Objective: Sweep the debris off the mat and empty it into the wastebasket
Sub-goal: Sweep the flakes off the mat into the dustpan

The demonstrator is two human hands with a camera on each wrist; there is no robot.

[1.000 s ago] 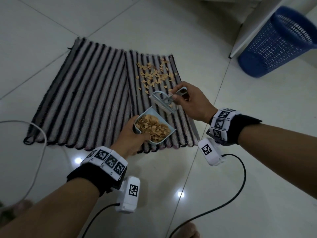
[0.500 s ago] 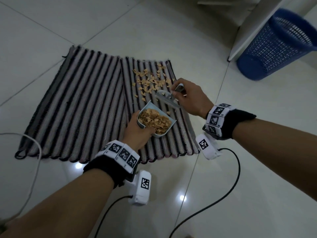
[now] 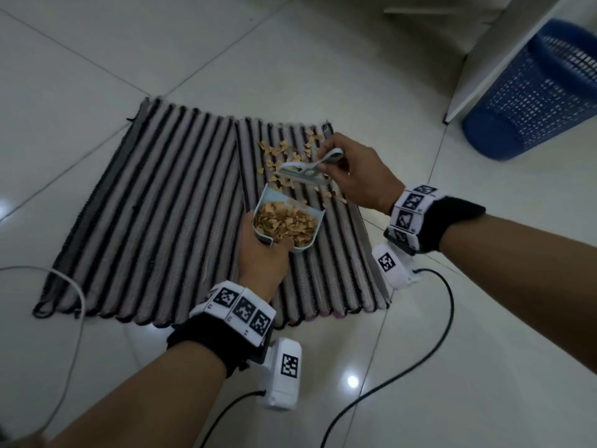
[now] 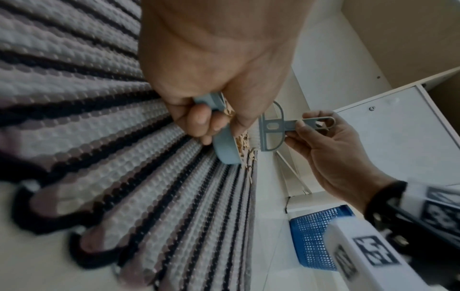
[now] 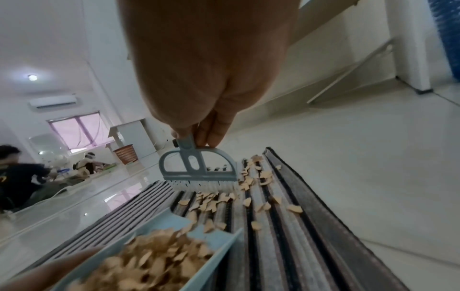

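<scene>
A striped mat (image 3: 155,202) lies on the tiled floor. Tan debris flakes (image 3: 284,150) are scattered over its far right part. My left hand (image 3: 263,253) grips a small light-blue dustpan (image 3: 274,202) that rests on the mat, heaped with flakes (image 3: 284,223). Just beyond the pan's mouth, my right hand (image 3: 352,176) pinches the handle of a little grey-blue brush (image 3: 303,173), its bristles (image 5: 201,185) down on the mat among loose flakes (image 5: 211,200). A blue mesh wastebasket (image 3: 536,92) stands at the far right.
A white cabinet panel (image 3: 491,50) stands just left of the wastebasket. Black cables (image 3: 416,357) trail from both wrist units over the floor, and a grey cable (image 3: 74,318) crosses the mat's near left corner. A person (image 5: 15,177) sits far off in the right wrist view.
The brush has moved away from the pan's mouth to sit farther up the mat among the loose flakes. The dustpan has stayed near the same spot while the head view shifted.
</scene>
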